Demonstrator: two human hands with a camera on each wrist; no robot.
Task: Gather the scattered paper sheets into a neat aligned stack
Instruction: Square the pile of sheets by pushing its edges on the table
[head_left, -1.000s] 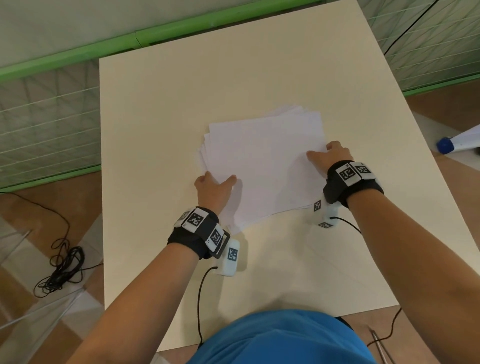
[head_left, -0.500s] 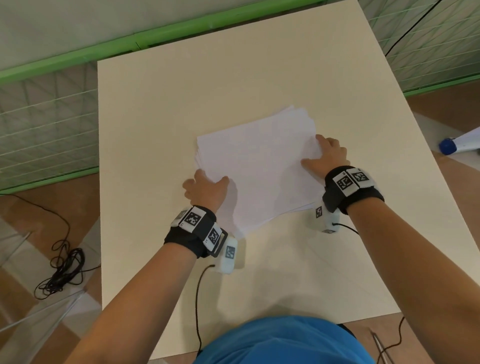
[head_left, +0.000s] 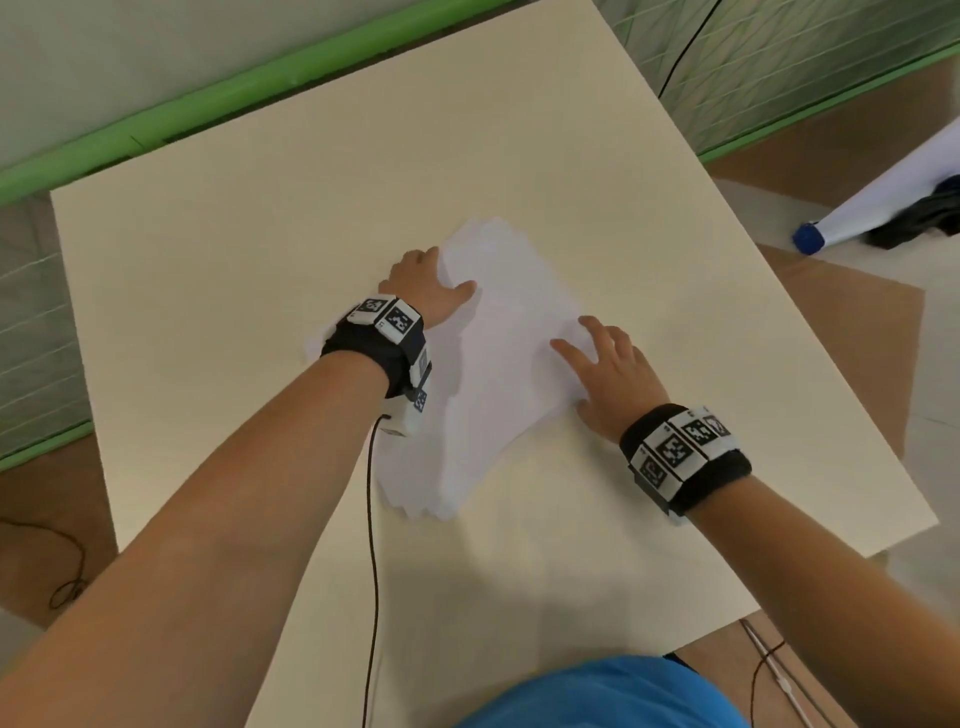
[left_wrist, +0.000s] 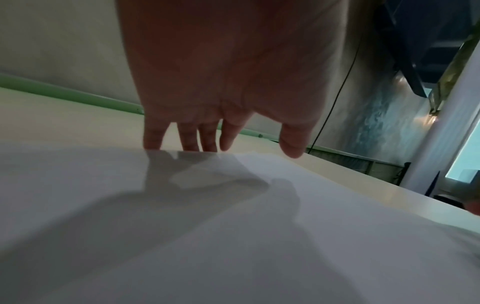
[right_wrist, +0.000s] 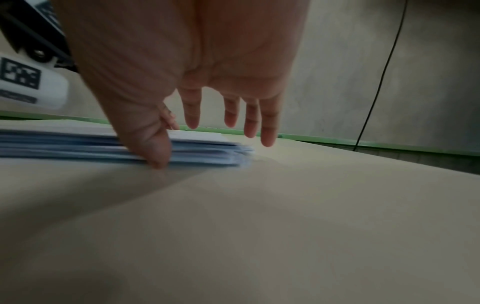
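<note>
A stack of white paper sheets (head_left: 498, 364) lies slantwise in the middle of the cream table (head_left: 260, 208), its edges ragged and staggered at the near end. My left hand (head_left: 426, 291) is at the stack's far left edge, with its thumb on the top sheet. In the left wrist view the straight fingers (left_wrist: 187, 139) reach down past the paper's (left_wrist: 233, 226) far edge. My right hand (head_left: 597, 364) lies spread at the right edge. In the right wrist view its thumb (right_wrist: 158, 152) presses the side of the sheets (right_wrist: 78, 144).
A black cable (head_left: 371, 519) runs from my left wrist back over the table's near edge. A white roll with a blue cap (head_left: 883, 208) lies on the floor to the right. A green rail (head_left: 208, 114) and wire mesh border the table's far side.
The stack has turned from lying wide to running slantwise away from me. My left hand went from the near left corner to the far left edge. My right hand stays on the right edge.
</note>
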